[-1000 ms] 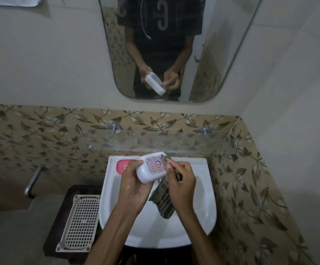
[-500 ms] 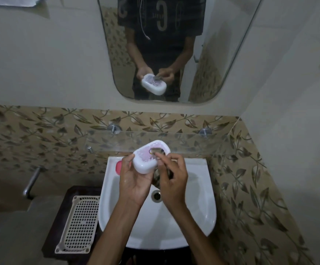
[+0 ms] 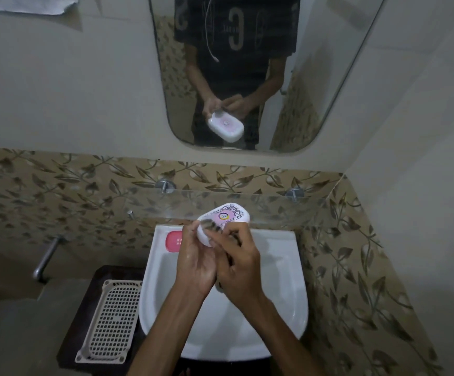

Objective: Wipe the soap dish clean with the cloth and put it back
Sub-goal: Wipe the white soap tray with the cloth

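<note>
1. While the pink soap [image 3: 173,241] stays on the rear left corner of the sink [image 3: 288,308], the soap dish [image 3: 221,221] now sits higher than a second ago, raised above the sink's back rim toward the glass shelf [image 3: 261,204].
2. The left hand [image 3: 196,263] grips the dish's near end, fingers curled round it; its printed face is turned more toward the camera.
3. The right hand [image 3: 238,263] pinches the cloth [image 3: 215,226], which is mostly hidden now, and presses it on the dish's left end instead of its right edge.
4. Wiping looks well along; putting the dish back is not yet done.
</note>
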